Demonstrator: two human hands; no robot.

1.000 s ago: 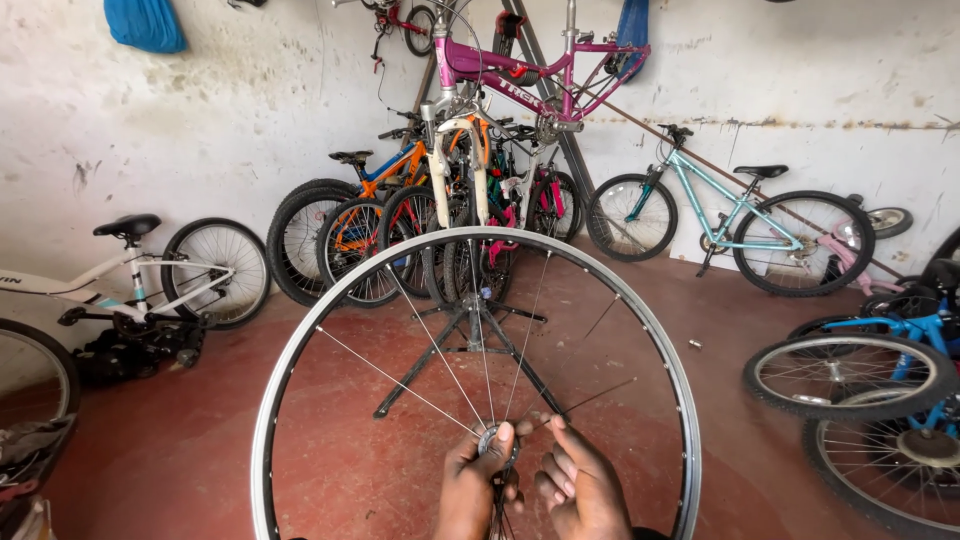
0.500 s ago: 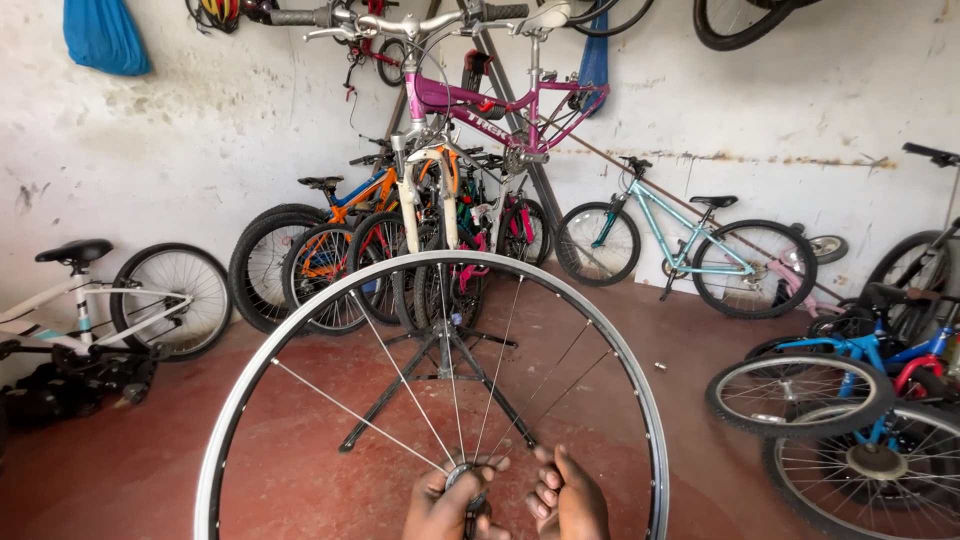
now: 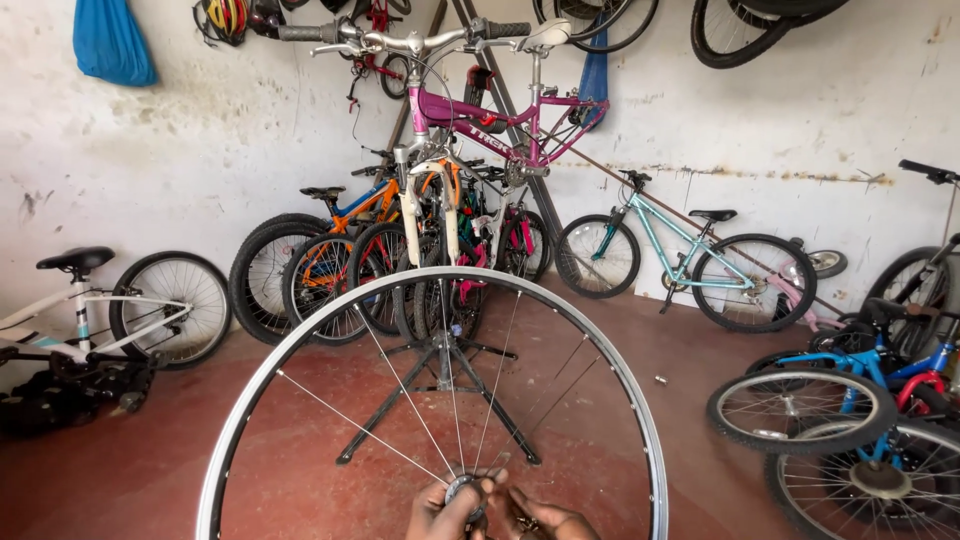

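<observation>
The person is holding a bare wheel rim (image 3: 300,355) upright in front of them, and both hands are working at its hub (image 3: 462,490), low at the bottom edge of the view. The left hand (image 3: 440,512) is curling round the hub, fingers closed against it, while the right hand (image 3: 535,520) is pinching something thin just beside the hub, most likely the end of a spoke (image 3: 400,395); I cannot tell exactly what is between those fingertips, since they are half cut off by the frame. Only a few spokes are fanning up and away from the grip to the rim, with wide gaps between them, so the wheel is looking partly laced. To do this well, I would say the left hand should be keeping the hub steady while the right is threading each spoke cleanly through its hole, without bending it. Beyond the grip a purple bicycle (image 3: 500,120) is sitting on a repair stand (image 3: 440,370), with more bikes leaning along the white wall (image 3: 180,170).
</observation>
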